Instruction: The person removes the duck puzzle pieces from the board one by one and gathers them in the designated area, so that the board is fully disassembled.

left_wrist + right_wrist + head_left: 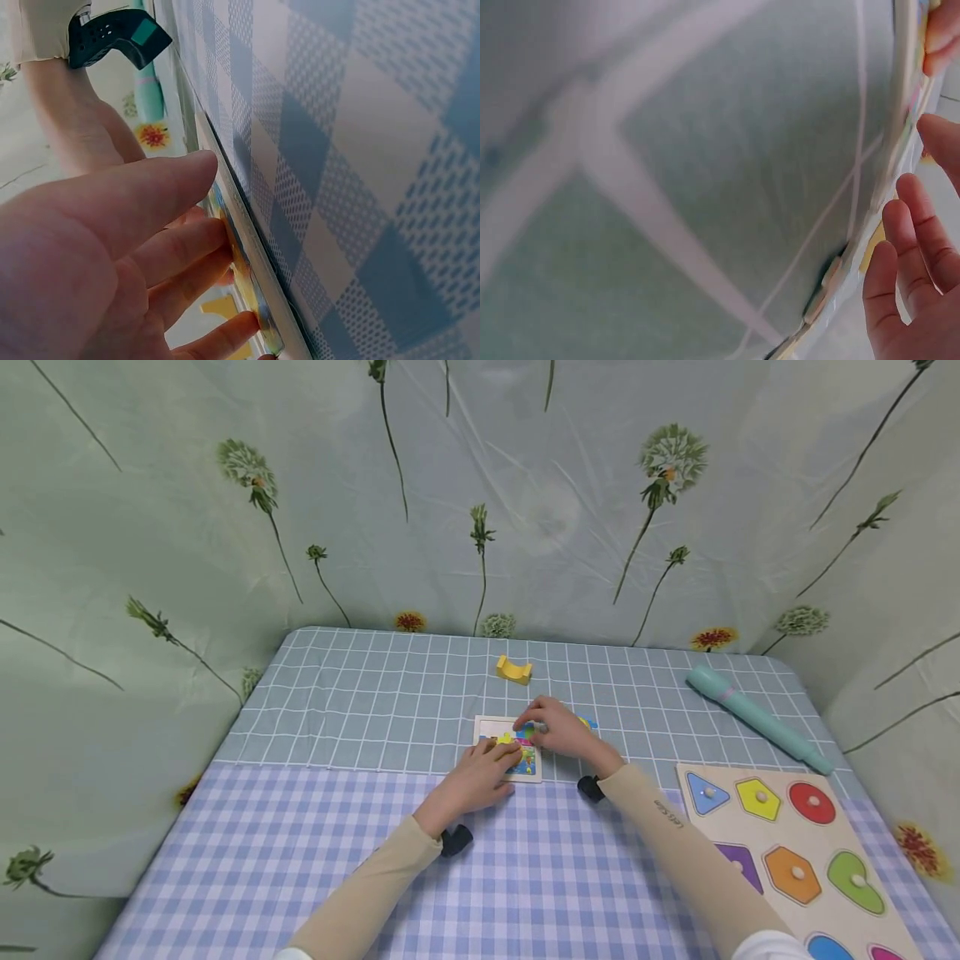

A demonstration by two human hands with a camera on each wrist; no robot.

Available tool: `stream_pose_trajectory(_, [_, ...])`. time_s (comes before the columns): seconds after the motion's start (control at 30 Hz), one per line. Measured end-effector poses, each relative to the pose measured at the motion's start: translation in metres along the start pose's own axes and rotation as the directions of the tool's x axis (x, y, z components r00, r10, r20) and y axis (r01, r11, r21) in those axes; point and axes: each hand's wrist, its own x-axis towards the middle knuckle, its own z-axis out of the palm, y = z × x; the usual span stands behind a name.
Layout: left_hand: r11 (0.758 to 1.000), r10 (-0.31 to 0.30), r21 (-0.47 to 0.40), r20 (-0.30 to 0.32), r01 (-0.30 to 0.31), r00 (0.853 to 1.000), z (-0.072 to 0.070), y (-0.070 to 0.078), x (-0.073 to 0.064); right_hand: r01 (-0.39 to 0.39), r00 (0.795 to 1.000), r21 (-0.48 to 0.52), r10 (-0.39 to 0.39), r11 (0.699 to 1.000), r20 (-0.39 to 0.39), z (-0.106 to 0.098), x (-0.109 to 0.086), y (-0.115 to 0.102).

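A small jigsaw puzzle in a pale wooden frame (pixel 531 777) lies near the middle of the table, with bright yellow, pink and blue pieces inside. My left hand (pixel 480 775) rests on its lower left part; in the left wrist view its extended fingers (pixel 195 244) touch the puzzle face, thumb apart from them. Over the upper right corner is my right hand (pixel 562 728), fingers bent loosely and apart. A green and blue patch (pixel 530 730) shows beneath it. In the right wrist view the right fingertips (pixel 895 217) are separated, with no piece visible between them.
Loose blue and yellow pieces (pixel 588 723) lie just beyond the right hand. Behind the puzzle sits a yellow curved block (pixel 514 671). To the right are a teal stick-shaped object (pixel 761 718) and a wooden shape board (pixel 750 839) with knobbed pieces. A patterned curtain hangs behind.
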Motion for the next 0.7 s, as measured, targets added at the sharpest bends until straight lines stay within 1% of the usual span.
stream_pose_trajectory(0.1, [1.000,-0.008,-0.010,0.000,0.008,1.000,-0.0007,0.0007,0.0002,-0.011,1.000,-0.014,0.011,1.000,0.012,0.0024,0.0016,-0.0010])
stream_pose_trajectory(0.27, [0.999,-0.023,-0.029,0.004,0.023,1.000,-0.0015,0.0016,0.0003,-0.041,0.999,0.003,0.041,0.999,0.012,0.0043,0.0034,-0.0027])
stream_pose_trajectory(0.4, [0.999,-0.018,-0.026,-0.006,0.018,1.000,-0.0015,0.0018,-0.0001,-0.053,0.999,0.011,0.053,0.999,0.012,0.0049,0.0050,-0.0035])
stream_pose_trajectory(0.57, [1.000,0.001,-0.014,-0.030,-0.001,1.000,-0.0020,0.0025,-0.0011,-0.070,0.997,0.077,0.071,0.995,-0.005,0.0051,0.0078,-0.0040])
stream_pose_trajectory(0.7, [1.000,-0.001,-0.010,-0.028,0.001,1.000,-0.0031,0.0034,-0.0013,-0.091,0.995,0.155,0.096,0.984,-0.027,0.0051,0.0088,-0.0011])
